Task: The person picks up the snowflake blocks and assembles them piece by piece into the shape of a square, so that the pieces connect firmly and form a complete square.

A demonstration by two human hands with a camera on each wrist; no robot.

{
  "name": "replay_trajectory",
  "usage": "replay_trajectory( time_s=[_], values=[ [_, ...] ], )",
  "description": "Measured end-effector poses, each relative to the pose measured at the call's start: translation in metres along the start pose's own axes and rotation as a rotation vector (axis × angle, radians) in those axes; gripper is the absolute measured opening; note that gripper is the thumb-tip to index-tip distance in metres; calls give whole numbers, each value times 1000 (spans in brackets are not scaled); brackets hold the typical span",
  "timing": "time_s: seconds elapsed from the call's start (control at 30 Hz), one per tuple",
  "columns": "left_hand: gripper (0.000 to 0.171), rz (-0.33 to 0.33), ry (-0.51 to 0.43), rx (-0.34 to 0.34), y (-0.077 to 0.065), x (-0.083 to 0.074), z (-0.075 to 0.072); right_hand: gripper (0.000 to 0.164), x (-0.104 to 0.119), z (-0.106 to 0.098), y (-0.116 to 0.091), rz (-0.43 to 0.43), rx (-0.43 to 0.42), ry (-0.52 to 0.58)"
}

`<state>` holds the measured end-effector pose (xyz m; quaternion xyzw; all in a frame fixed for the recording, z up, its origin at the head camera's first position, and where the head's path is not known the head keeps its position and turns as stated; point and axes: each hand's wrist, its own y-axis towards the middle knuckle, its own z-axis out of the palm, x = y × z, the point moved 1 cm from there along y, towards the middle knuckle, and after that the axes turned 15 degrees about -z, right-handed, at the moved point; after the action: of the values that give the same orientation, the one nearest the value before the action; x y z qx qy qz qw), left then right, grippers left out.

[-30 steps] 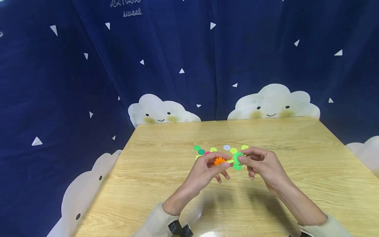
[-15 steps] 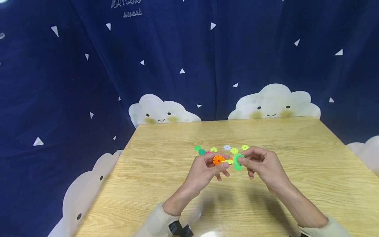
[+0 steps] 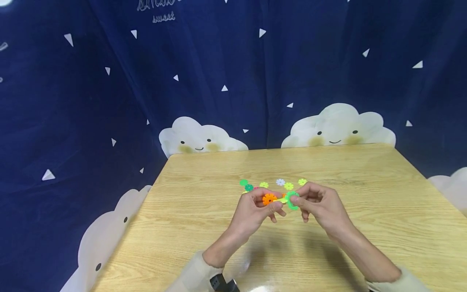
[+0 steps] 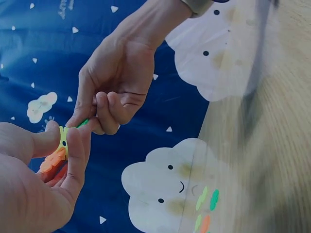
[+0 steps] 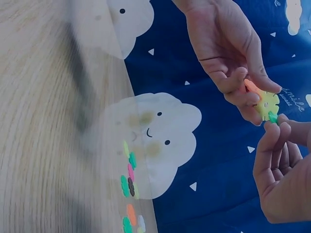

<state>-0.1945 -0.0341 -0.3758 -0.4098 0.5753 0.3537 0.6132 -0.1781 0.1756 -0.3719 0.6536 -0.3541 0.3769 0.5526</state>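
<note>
Both hands are raised over the table, close together. My left hand (image 3: 249, 211) pinches a yellow notched snowflake disc (image 5: 268, 105) between thumb and fingers. An orange snowflake disc (image 3: 269, 199) is joined to that yellow one and stands by the left palm. With thumb and fingertips, my right hand (image 3: 325, 207) pinches a green snowflake disc (image 3: 290, 199). Its edge meets the yellow disc's rim in the right wrist view; fingertips cover most of the green disc there.
On the wooden table (image 3: 175, 211) behind the hands lie several loose snowflake discs, among them a white one (image 3: 280, 182), a dark green one (image 3: 249, 187) and a yellow-green one (image 3: 302, 182). A blue curtain (image 3: 219, 61) with clouds hangs beyond the table's far edge.
My right hand has shifted slightly left with the green disc, closer to the yellow disc. The left hand stays nearly in place, the orange disc tilting a little.
</note>
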Motion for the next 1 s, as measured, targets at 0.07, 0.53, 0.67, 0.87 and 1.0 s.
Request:
replay_trajectory(
  time_s=[0.07, 0.53, 0.67, 0.87, 1.0],
  values=[
    [24, -1, -11, -8, 0, 2, 1, 25, -1, 1, -1, -4, 0, -6],
    [21, 54, -112, -81, -2, 4, 17, 18, 0, 3, -2, -62, -8, -72],
    [24, 71, -156, -87, -2, 3, 20, 17, 0, 4, -2, -82, -9, -35],
    [24, 77, -218, -82, -4, 4, 27, 19, 0, 8, -4, -80, -19, 66],
    [23, 75, -259, -78, -4, 4, 30, 19, 1, 10, -5, -77, -29, 66]
  ],
)
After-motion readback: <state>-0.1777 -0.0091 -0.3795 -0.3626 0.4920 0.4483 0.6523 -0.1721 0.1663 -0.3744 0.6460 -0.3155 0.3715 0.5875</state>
